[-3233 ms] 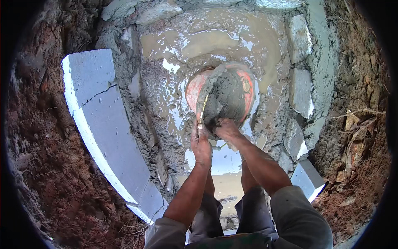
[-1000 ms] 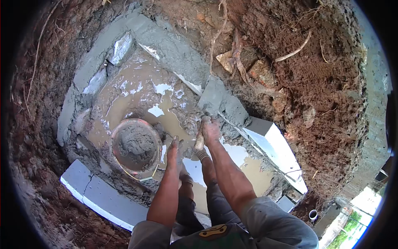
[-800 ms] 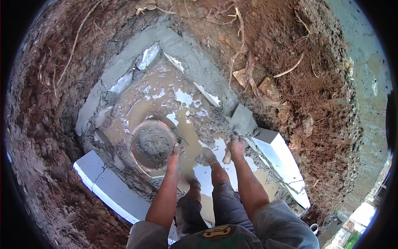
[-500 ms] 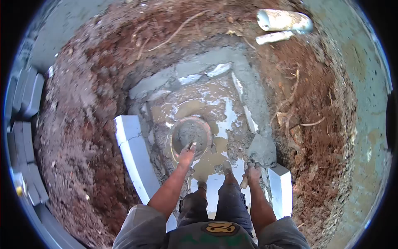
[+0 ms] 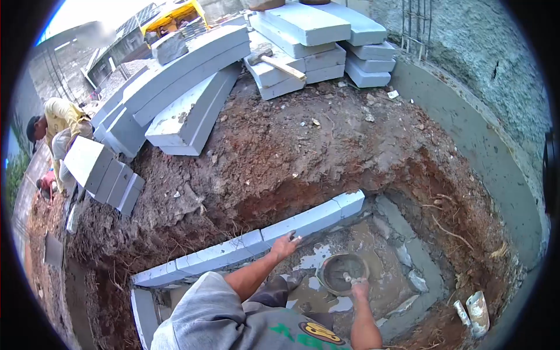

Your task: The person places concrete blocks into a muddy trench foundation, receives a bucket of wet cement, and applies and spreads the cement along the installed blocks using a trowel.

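Observation:
My left hand point(image 5: 284, 246) is held out by the row of pale blocks point(image 5: 300, 224) along the pit's side. Its fingers look apart and smeared with grey, and they hold nothing I can see. My right hand point(image 5: 360, 287) is closed at the near rim of a round mortar basin point(image 5: 319, 274), around a trowel point(image 5: 347, 277) whose handle end shows. The blade is hard to make out against the grey mortar point(image 5: 343, 269) in the basin. The basin stands in muddy water on the pit floor.
A mortar-coated wall course point(image 5: 411, 245) edges the pit's far end. Stacked blocks point(image 5: 309, 26) stand on the bank, with a hammer point(image 5: 283, 67) on them. Pipe pieces point(image 5: 478, 315) lie at right. A co-worker point(image 5: 61, 125) bends at far left.
My view has swung left and up to the bank. My left hand has left the basin for the block row. My right hand has moved with the trowel from the wall to the basin.

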Available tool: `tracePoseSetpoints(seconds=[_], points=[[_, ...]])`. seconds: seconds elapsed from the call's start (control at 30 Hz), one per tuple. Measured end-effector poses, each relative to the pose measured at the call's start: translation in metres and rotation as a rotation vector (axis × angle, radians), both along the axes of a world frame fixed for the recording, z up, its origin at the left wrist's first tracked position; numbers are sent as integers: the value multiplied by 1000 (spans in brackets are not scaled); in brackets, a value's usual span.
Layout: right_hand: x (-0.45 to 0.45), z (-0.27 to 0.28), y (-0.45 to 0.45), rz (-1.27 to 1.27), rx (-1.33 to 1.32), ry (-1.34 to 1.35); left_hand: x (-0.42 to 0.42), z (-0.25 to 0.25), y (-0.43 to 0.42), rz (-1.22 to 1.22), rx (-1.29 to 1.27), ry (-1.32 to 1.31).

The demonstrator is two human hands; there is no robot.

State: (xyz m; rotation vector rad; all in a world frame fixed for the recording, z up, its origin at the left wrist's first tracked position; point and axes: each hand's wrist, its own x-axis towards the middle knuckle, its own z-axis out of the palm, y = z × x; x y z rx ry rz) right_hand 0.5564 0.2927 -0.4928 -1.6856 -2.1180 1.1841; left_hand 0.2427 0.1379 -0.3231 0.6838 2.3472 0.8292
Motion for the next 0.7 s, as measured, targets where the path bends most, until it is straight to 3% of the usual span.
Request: tracePoseSetpoints(seconds=[0.03,0.1,0.17,0.23,0.33,0.37,0.4,0.43,0.47,0.6,0.7], points=[[-1,35,11,38,-58,-43,-14,-1,-22,116,20,-9],[6,48,33,80,-137,50,-30,7,-63,306,41,-7],[32,-71,69,-29,-108,23,-35,22,-96,453,51,2],[19,56,49,-179,-471,26,-41,34,-114,550,90,-12],[43,18,48,-201,-608,28,-83,9,-121,691,306,-6],[33,22,43,-201,-631,-1,-95,22,-116,702,405,37],[21,30,36,-201,-647,-28,-85,96,-110,709,482,-17],[7,44,28,-197,-661,-51,-114,84,-109,696,484,82],[-4,53,21,-185,-662,-67,-131,97,-105,674,604,351],[-59,92,-1,-106,-623,-113,-199,226,-118,630,756,885],[-123,130,-5,7,-474,-109,-272,295,-138,778,578,1208]])
